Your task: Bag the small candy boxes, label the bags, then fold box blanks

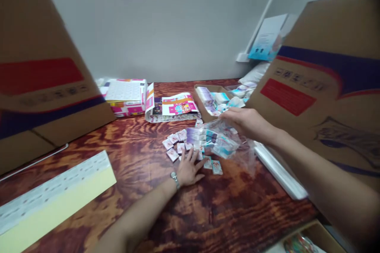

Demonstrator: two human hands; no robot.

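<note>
My left hand [189, 169], with a watch [175, 180] at the wrist, lies with spread fingers on the wooden table, its fingertips at several small white-and-red boxes [172, 154]. Two teal-edged small boxes [217, 167] lie just right of its fingers. My right hand [247, 122] is closed on the top of a clear plastic bag [230, 138]. Purple and teal small boxes show in and behind the bag, just above the table.
An open carton [199, 104] of small packs stands behind the bag. Colourful printed packages [178, 106] lie at the back. Large cardboard boxes [44, 71] flank both sides. A yellow-and-white label sheet [62, 201] lies front left, a white stack [280, 172] at right.
</note>
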